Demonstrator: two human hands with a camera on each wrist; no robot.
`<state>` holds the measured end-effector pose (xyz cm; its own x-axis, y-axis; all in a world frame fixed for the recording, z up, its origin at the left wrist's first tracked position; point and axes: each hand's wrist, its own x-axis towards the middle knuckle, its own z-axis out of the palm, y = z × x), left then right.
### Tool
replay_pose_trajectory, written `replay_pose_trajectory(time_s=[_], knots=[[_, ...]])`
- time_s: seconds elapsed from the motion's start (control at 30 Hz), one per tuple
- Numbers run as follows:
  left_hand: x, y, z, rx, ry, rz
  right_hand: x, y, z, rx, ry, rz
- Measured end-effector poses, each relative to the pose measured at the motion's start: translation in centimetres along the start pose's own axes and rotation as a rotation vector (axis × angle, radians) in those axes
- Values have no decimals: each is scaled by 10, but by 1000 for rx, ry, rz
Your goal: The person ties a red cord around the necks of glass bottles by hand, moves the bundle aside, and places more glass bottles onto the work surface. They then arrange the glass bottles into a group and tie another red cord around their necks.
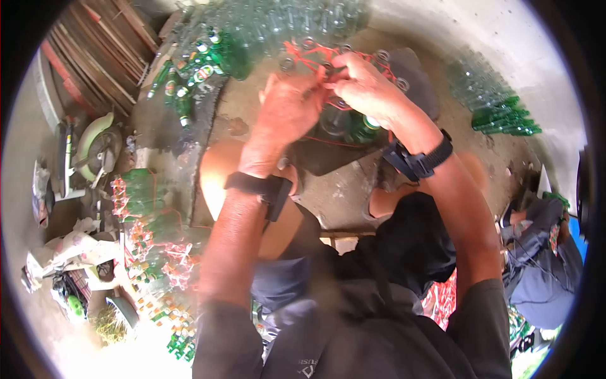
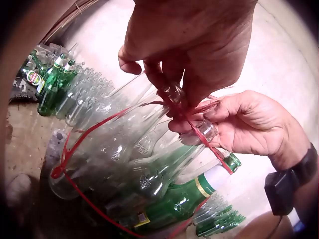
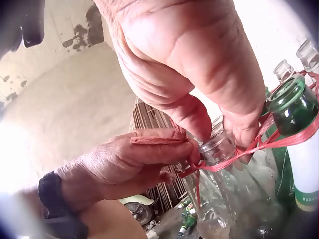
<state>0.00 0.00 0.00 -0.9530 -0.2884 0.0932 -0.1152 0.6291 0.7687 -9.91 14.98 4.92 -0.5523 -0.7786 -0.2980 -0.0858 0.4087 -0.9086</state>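
Note:
A cluster of glass bottles stands upright, clear bottles (image 2: 124,149) together with a green bottle (image 2: 192,194). Red plastic string (image 2: 94,127) loops round the bottles and crosses between their necks. My left hand (image 1: 291,107) pinches the string at the near side of the cluster, and one strand (image 3: 157,141) lies across its fingers. Opposite it, my right hand (image 1: 366,85) has its thumb and fingers close about a clear bottle neck (image 3: 218,149), with string at the fingertips. In the right wrist view the green bottle's mouth (image 3: 289,94) is beside that hand. The fingertips partly hide the string's crossing.
Many clear bottles (image 1: 303,22) line the wall at the back, with green bottles (image 1: 221,54) at their left. More bottles (image 1: 505,117) stand at the right wall. Tied bottles (image 1: 148,208) are at the left. A dark mat (image 1: 322,158) lies under the cluster.

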Motion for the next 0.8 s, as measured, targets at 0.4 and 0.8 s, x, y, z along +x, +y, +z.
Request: replay_pose_trajectory(time_s=[0.4, 0.8], knots=[[-1, -4, 7, 194, 212, 176, 16, 29, 11, 169, 277, 16], [0, -1, 11, 146, 262, 199, 4, 19, 15, 115, 262, -13]])
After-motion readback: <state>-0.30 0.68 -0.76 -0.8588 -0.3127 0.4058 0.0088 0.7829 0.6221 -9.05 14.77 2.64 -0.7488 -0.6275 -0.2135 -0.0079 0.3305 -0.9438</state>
